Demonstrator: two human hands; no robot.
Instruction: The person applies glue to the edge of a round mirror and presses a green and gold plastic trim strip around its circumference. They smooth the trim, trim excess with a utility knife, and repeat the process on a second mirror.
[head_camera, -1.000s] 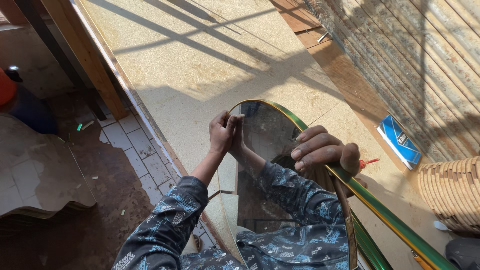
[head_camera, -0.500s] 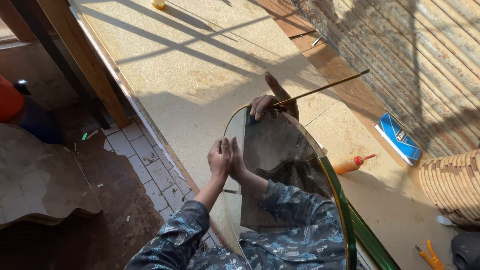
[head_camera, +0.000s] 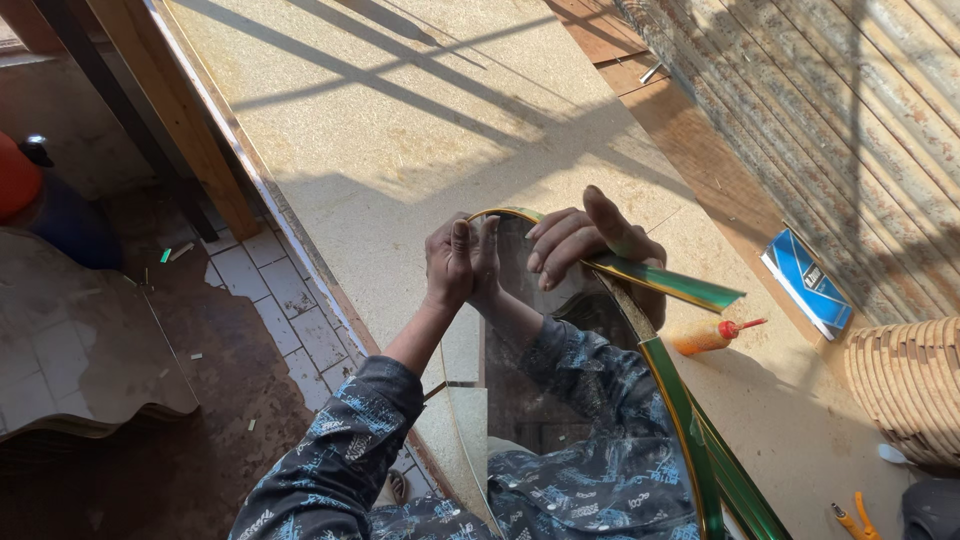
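From your head camera, the pale chipboard worktop (head_camera: 420, 110) stretches ahead under long shadows. On its right side lie a small orange glue bottle (head_camera: 705, 336) and a blue flat packet (head_camera: 806, 283), with a woven basket (head_camera: 912, 388) at the far right edge; none of them block your hands. Before you stands an arched mirror (head_camera: 545, 400), upright on the worktop, reflecting your patterned sleeve. Your left hand (head_camera: 452, 262) grips its top edge, fingers pressed together. Your right hand (head_camera: 585, 240) pinches a green-and-gold trim strip (head_camera: 680, 285), bent over the arch and running down the mirror's right edge.
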